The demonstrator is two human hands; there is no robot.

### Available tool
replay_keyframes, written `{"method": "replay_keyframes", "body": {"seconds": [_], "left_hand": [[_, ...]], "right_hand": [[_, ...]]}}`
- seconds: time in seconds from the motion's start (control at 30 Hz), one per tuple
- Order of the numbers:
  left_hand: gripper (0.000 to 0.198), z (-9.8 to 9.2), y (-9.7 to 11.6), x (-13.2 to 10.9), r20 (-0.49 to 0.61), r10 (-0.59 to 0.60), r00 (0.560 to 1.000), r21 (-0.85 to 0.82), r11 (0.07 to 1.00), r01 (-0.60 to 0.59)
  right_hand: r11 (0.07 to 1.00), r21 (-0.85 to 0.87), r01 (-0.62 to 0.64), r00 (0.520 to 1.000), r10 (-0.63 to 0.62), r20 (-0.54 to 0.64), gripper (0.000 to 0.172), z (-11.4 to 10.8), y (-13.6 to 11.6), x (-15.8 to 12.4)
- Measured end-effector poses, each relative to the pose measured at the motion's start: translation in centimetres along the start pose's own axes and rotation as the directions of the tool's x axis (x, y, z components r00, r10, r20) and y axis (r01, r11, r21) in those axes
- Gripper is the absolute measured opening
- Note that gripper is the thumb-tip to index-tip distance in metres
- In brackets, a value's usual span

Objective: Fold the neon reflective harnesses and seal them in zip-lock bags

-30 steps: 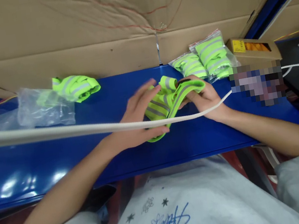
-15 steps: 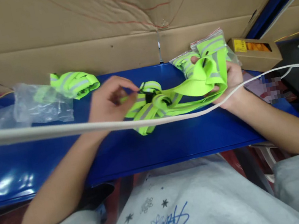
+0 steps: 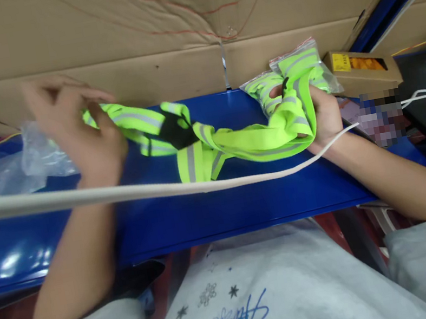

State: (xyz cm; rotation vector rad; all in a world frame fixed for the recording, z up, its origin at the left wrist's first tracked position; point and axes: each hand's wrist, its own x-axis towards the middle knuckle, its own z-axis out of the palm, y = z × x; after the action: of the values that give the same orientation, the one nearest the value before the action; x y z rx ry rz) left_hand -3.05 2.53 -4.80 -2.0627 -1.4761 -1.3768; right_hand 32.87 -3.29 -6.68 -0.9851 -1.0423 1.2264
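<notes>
A neon yellow-green strap [image 3: 251, 141] with grey reflective stripes and a black part stretches in loose folds across the middle. My right hand [image 3: 324, 112] is closed around its right end. My left hand [image 3: 83, 127], blurred, is raised at the left, in front of another yellow-green bundle that it partly hides. Its fingers are smeared, so whether they grip anything cannot be made out. Beyond my right hand lie clear bags [image 3: 303, 61] of folded yellow-green straps. At the far left is a crumpled clear bag [image 3: 38, 160].
A white cable [image 3: 160, 189] crosses in front of the blue table [image 3: 206, 215]. At the right are a cardboard box [image 3: 381, 72] with a yellow label, a partly blurred-out flat item, and a white plug. A cardboard wall [image 3: 111, 29] stands behind.
My left hand has moved left and up, away from the middle of the strap. The strap's folds have loosened and spread leftward. My right hand has barely moved.
</notes>
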Motion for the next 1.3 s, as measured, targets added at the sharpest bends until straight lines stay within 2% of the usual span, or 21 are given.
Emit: {"method": "replay_keyframes", "body": {"seconds": [0.07,0.13,0.17,0.2,0.27,0.3,0.33,0.4,0.47,0.53,0.6,0.67,0.73,0.83,0.9,0.97,1.03,1.1,1.13,1.23,1.3], "left_hand": [[0.034,0.6,1.1,-0.7,0.111,0.008,0.994,-0.095,0.995,0.003],[0.027,1.3,2.3,-1.6,0.294,0.084,0.952,-0.209,0.978,-0.022],[0.028,1.7,2.9,-2.2,0.409,0.142,0.901,-0.25,0.967,-0.039],[0.036,2.1,3.3,-2.8,0.535,0.202,0.82,-0.28,0.958,-0.054],[0.066,2.7,3.8,-3.8,0.736,0.274,0.619,-0.303,0.951,-0.061],[0.076,2.9,3.9,-4.1,0.793,0.279,0.542,-0.293,0.954,-0.062],[0.08,3.0,3.9,-4.3,0.822,0.269,0.502,-0.275,0.959,-0.064],[0.077,3.0,3.9,-4.4,0.831,0.237,0.503,-0.238,0.969,-0.065],[0.07,2.6,3.9,-4.1,0.814,0.207,0.542,-0.208,0.976,-0.061],[0.062,2.1,4.1,-3.6,0.79,0.187,0.585,-0.207,0.978,-0.032],[0.053,1.7,4.2,-3.2,0.745,0.172,0.644,-0.253,0.967,0.035],[0.043,1.4,4.3,-2.9,0.689,0.14,0.711,-0.329,0.935,0.135],[0.035,1.5,4.5,-2.9,0.628,0.101,0.772,-0.409,0.887,0.216],[0.031,1.9,5.2,-3.4,0.579,0.029,0.815,-0.494,0.808,0.322],[0.035,2.5,5.9,-4.3,0.611,-0.042,0.79,-0.518,0.733,0.44],[0.037,3.0,6.7,-5.3,0.661,-0.103,0.743,-0.531,0.636,0.56],[0.037,3.5,7.3,-6.1,0.687,-0.146,0.711,-0.543,0.547,0.637],[0.038,3.8,7.4,-6.2,0.692,-0.223,0.686,-0.542,0.466,0.699],[0.04,3.8,7.3,-6.0,0.697,-0.271,0.663,-0.532,0.425,0.733],[0.044,3.8,6.3,-4.9,0.758,-0.354,0.548,-0.461,0.304,0.834],[0.043,3.9,5.6,-4.4,0.759,-0.366,0.538,-0.445,0.31,0.84]], "right_hand": [[1.0,-0.004,0.019,1.0,-0.019,0.007,0.034,-0.1,0.6,0.3],[0.999,-0.044,0.032,0.998,-0.029,0.062,0.038,-0.3,1.4,0.6],[0.994,-0.087,0.067,0.994,-0.059,0.097,0.042,-0.4,1.7,0.6],[0.98,-0.154,0.126,0.986,-0.107,0.127,0.046,-0.5,2.0,0.6],[0.9,-0.339,0.272,0.959,-0.224,0.174,0.055,-0.6,2.3,0.5],[0.843,-0.424,0.331,0.942,-0.27,0.197,0.059,-0.7,2.4,0.3],[0.795,-0.482,0.369,0.929,-0.301,0.215,0.063,-0.8,2.4,0.2],[0.759,-0.513,0.401,0.916,-0.327,0.233,0.065,-1.0,2.5,0.1],[0.753,-0.504,0.424,0.905,-0.362,0.222,0.066,-1.3,2.8,0.3],[0.685,-0.588,0.429,0.897,-0.401,0.188,0.063,-1.7,3.1,0.6],[0.527,-0.743,0.414,0.873,-0.46,0.16,0.06,-2.1,3.2,0.6],[0.312,-0.858,0.409,0.816,-0.545,0.191,0.055,-2.1,2.9,0.2],[0.14,-0.888,0.438,0.755,-0.593,0.279,0.05,-1.8,2.3,-0.7],[0.008,-0.796,0.606,0.674,-0.537,0.508,0.044,-0.6,1.8,-2.4],[-0.027,-0.667,0.745,0.583,-0.461,0.669,0.047,0.2,1.9,-3.3],[-0.007,-0.584,0.812,0.54,-0.37,0.755,0.054,0.8,2.5,-3.8],[0.065,-0.582,0.811,0.572,-0.304,0.762,0.053,0.9,3.4,-3.7],[0.134,-0.607,0.783,0.615,-0.307,0.726,0.046,0.5,4.2,-3.2],[0.155,-0.627,0.763,0.638,-0.336,0.693,0.042,0.2,4.5,-2.8],[0.21,-0.694,0.688,0.696,-0.462,0.55,0.035,-0.9,4.6,-1.6],[0.218,-0.695,0.685,0.675,-0.549,0.494,0.031,-1.2,4.3,-1.2]]}}
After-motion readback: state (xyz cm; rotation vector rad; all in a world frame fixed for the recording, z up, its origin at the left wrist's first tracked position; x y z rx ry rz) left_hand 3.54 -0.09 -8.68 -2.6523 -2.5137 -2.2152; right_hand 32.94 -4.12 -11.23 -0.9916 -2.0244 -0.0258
